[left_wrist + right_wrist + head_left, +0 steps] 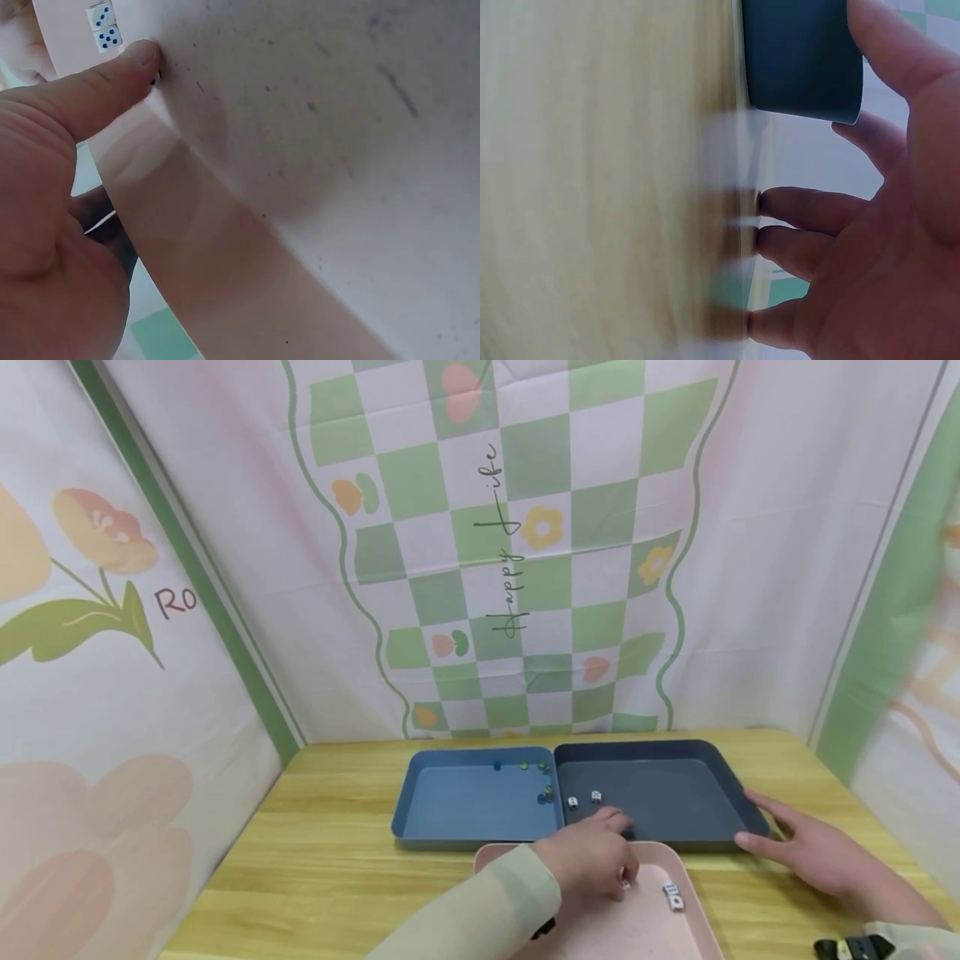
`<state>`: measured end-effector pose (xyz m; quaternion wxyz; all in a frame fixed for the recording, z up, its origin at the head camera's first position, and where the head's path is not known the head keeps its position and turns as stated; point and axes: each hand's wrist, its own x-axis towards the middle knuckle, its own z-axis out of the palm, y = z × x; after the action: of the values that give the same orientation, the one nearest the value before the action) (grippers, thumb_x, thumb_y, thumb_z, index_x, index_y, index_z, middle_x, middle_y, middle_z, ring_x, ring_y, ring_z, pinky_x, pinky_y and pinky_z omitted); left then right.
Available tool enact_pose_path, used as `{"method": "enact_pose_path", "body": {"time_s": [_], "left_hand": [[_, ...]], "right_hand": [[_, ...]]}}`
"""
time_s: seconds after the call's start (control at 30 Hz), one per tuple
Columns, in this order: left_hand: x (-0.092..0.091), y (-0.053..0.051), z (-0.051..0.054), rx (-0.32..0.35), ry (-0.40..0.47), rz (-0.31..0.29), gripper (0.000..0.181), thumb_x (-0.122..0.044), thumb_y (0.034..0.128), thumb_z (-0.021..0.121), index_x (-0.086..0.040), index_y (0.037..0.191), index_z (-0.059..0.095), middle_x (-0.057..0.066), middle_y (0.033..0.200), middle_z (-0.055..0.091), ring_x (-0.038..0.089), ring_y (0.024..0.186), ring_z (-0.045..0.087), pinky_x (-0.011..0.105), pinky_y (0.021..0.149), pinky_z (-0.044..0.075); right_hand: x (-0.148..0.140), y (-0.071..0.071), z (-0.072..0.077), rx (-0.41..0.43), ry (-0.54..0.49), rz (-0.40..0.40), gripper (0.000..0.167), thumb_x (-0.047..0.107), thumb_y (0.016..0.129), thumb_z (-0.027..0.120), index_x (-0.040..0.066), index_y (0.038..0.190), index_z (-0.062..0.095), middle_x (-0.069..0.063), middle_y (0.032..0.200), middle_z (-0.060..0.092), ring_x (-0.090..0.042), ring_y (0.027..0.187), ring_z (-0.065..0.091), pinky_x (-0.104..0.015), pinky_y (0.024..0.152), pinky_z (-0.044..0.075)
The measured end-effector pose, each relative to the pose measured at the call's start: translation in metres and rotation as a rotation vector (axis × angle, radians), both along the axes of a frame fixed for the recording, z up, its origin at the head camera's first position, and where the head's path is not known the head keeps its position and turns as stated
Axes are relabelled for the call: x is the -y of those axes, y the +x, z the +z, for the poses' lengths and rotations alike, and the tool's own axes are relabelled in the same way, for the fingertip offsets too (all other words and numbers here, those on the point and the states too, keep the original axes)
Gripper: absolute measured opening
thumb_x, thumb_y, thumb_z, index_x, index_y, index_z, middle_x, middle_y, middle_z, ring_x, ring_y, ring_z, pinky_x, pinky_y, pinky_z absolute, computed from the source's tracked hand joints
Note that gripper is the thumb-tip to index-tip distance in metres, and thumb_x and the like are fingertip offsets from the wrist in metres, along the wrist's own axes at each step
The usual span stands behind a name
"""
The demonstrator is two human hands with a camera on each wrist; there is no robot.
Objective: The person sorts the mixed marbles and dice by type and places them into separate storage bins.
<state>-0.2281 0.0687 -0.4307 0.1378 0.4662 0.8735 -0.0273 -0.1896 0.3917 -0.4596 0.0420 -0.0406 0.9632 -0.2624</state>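
Observation:
My left hand [592, 852] reaches over the far edge of a pink tray [693, 893], its fingers bent downward. A small white die [626, 884] is at its thumb and finger, mostly covered by them. In the left wrist view the thumb [112, 86] presses down there, with two dice [105, 26] with blue pips just beyond. At the right, my right hand [817, 856] holds the near right corner of a dark grey tray [720, 785] between thumb and index finger. In the right wrist view its other fingers [810, 210] are spread at the tabletop.
Two white dice [585, 799] lie at the left inside the dark grey tray. Beside it stands a blue tray [465, 827] with several small green and blue pieces [543, 793]. All the trays stand on a wooden table [300, 860], with a patterned curtain [510, 568] behind.

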Motion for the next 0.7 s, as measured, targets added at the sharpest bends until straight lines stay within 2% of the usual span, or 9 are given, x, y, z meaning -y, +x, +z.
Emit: {"method": "enact_pose_path", "body": {"time_s": [0.1,0.2,0.27,0.33,0.4,0.53,0.6,0.7], "left_hand": [[0.002,-0.002,0.001,0.115,0.065,0.020,0.010,-0.035,0.0909,0.075,-0.039,0.100,0.075,-0.020,0.146,0.039,-0.004,0.140,0.016,0.014,0.106,0.026],[0.004,-0.005,0.004,0.220,0.167,0.023,0.013,-0.033,0.0925,0.074,-0.036,0.105,0.076,-0.020,0.145,0.041,-0.005,0.140,0.017,0.014,0.107,0.025],[0.005,-0.008,0.008,0.230,0.233,0.014,0.016,-0.034,0.0925,0.074,-0.034,0.108,0.076,-0.018,0.145,0.044,-0.005,0.139,0.021,0.016,0.109,0.024],[0.005,-0.010,0.013,0.230,0.290,0.034,0.019,-0.036,0.0919,0.073,-0.033,0.110,0.076,-0.017,0.147,0.043,-0.004,0.138,0.026,0.018,0.109,0.026],[0.007,-0.012,0.017,0.224,0.347,0.075,0.019,-0.038,0.0917,0.073,-0.033,0.110,0.076,-0.015,0.147,0.043,-0.002,0.137,0.030,0.021,0.109,0.030],[0.011,-0.017,0.024,0.266,0.475,0.208,0.014,-0.037,0.0915,0.073,-0.033,0.105,0.076,-0.014,0.146,0.044,0.001,0.135,0.036,0.023,0.101,0.042],[0.014,-0.021,0.024,0.258,0.527,0.271,0.012,-0.036,0.0914,0.074,-0.033,0.103,0.077,-0.013,0.146,0.044,0.003,0.135,0.038,0.023,0.098,0.045],[0.018,-0.027,0.023,0.223,0.577,0.373,0.011,-0.034,0.0913,0.075,-0.032,0.102,0.077,-0.011,0.146,0.046,0.006,0.136,0.038,0.027,0.099,0.045]], "right_hand": [[0.000,0.000,0.000,0.002,0.001,-0.004,0.091,0.058,0.096,0.056,-0.004,0.155,0.023,-0.048,0.137,0.033,-0.068,0.119,0.035,-0.075,0.084,0.037],[0.000,0.000,-0.001,0.002,-0.002,-0.001,0.091,0.058,0.096,0.057,-0.005,0.155,0.024,-0.048,0.137,0.034,-0.068,0.119,0.036,-0.075,0.084,0.037],[0.000,0.001,-0.001,-0.002,-0.004,0.000,0.091,0.057,0.096,0.057,-0.004,0.155,0.024,-0.048,0.137,0.034,-0.068,0.118,0.036,-0.075,0.084,0.037],[0.000,0.001,-0.002,-0.004,-0.006,0.000,0.091,0.057,0.096,0.057,-0.004,0.155,0.024,-0.048,0.137,0.034,-0.068,0.118,0.036,-0.075,0.085,0.037],[0.000,0.001,-0.002,-0.005,-0.009,-0.002,0.091,0.057,0.096,0.057,-0.004,0.155,0.024,-0.048,0.137,0.033,-0.068,0.118,0.036,-0.075,0.085,0.037],[-0.001,0.001,-0.003,-0.015,-0.011,-0.002,0.090,0.056,0.097,0.058,-0.003,0.155,0.024,-0.048,0.138,0.033,-0.069,0.119,0.035,-0.076,0.085,0.036],[-0.001,0.001,-0.003,-0.015,-0.016,-0.002,0.090,0.056,0.097,0.058,-0.003,0.155,0.024,-0.048,0.138,0.032,-0.069,0.119,0.034,-0.076,0.085,0.035],[0.000,0.001,-0.003,-0.017,-0.017,-0.003,0.090,0.056,0.096,0.058,-0.003,0.155,0.024,-0.047,0.138,0.032,-0.069,0.119,0.034,-0.076,0.085,0.035]]}}
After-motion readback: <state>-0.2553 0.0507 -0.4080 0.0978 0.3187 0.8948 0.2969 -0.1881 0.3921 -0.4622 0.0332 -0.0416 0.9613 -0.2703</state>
